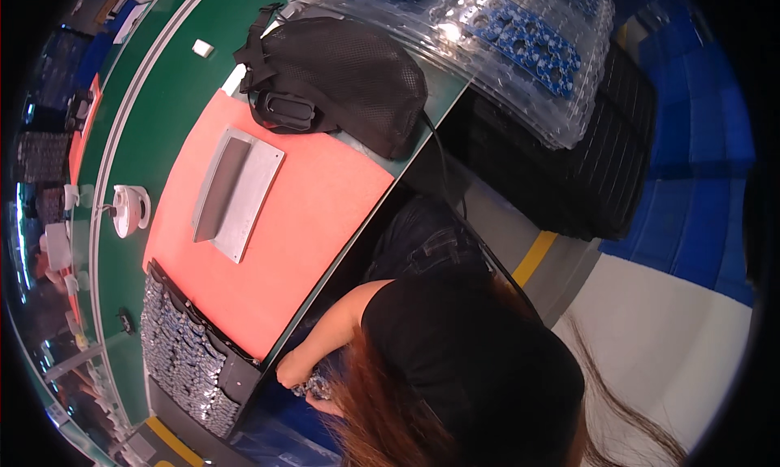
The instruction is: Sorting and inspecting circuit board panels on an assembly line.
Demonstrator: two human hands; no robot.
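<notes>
At the lower middle, below the bench's front edge, my left hand (296, 371) is closed over a small bunch of shiny metallic parts (312, 385). My bare arm comes down to it from a black sleeve. On the other side of the bunch, the fingers of my right hand (328, 404) show, curled against the parts; long brown hair hides the rest of that hand and its arm. The exact kind of part is too small to make out. Beneath both hands lies dark blue material (284, 426), partly under clear film. Left of them, a dark tray (213, 325) holds many small metallic pieces.
An angled metal plate (252, 195) rests on a coral mat (325, 191). Behind it lies a black mesh bag (349, 69) with a cable (443, 154). Clear trays of blue patterned pieces (528, 53) top black crates (605, 158). A white handled object (130, 209) stands on the green bench (175, 93).
</notes>
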